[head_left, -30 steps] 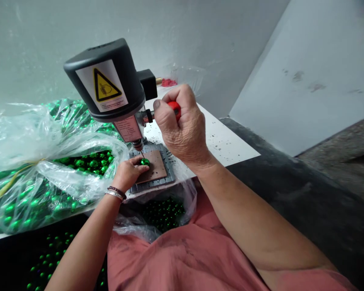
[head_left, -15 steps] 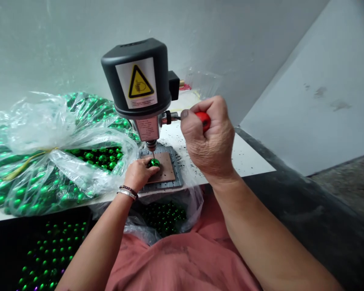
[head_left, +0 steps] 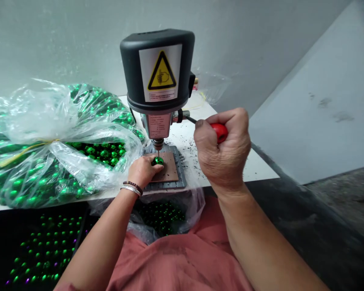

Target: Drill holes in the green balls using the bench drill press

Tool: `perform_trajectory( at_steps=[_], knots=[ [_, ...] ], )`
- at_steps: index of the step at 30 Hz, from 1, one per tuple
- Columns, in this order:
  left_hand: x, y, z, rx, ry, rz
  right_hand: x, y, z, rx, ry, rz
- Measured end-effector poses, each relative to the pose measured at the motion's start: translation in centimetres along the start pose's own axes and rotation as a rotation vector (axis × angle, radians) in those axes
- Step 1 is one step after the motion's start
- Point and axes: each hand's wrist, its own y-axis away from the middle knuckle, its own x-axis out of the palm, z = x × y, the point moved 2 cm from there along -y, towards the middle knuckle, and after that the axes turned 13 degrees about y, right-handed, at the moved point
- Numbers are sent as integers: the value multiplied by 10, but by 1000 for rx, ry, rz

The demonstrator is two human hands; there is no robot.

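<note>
My left hand pinches a shiny green ball on a brown board, which lies on the grey base plate of a drill press. The thin drill bit points straight down and meets the top of the ball. My right hand is wrapped round the red knob of the lever at the machine's right side. The black drill head carries a yellow warning sticker.
A big clear bag of green balls covers the left of the white table. Another bag of green balls hangs below the table edge. Rows of green balls sit lower left. Dark shavings surround the base plate.
The view has shifted, so the machine appears further right and its head higher. My right hand and the lever are lower relative to the machine. The drill bit is now down at the ball.
</note>
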Motion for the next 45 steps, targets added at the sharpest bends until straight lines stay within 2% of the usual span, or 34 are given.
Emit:
perform_trajectory(
  at_steps=[13,24,26,29,32,36,41,45],
  knots=[
    [3,3,-1,-4,-44,-26,9,20,-7,-73,-43,-127],
    [5,5,1,-9,-71,-44,17,39,-13,-60,-99,-165],
    [5,4,2,3,-72,-46,16,36,-12,-49,-99,-174],
    [6,3,4,27,-36,-65,13,13,-3,-40,-87,-176],
    [5,6,6,19,46,-81,11,-16,6,-13,-62,-92],
    [0,27,4,20,155,-116,11,-36,8,-7,-47,-34],
    [-4,73,-3,102,330,-141,12,-31,6,-50,-36,-34],
    [-2,102,-4,104,444,-132,13,-30,5,-48,-31,-43]
  ],
)
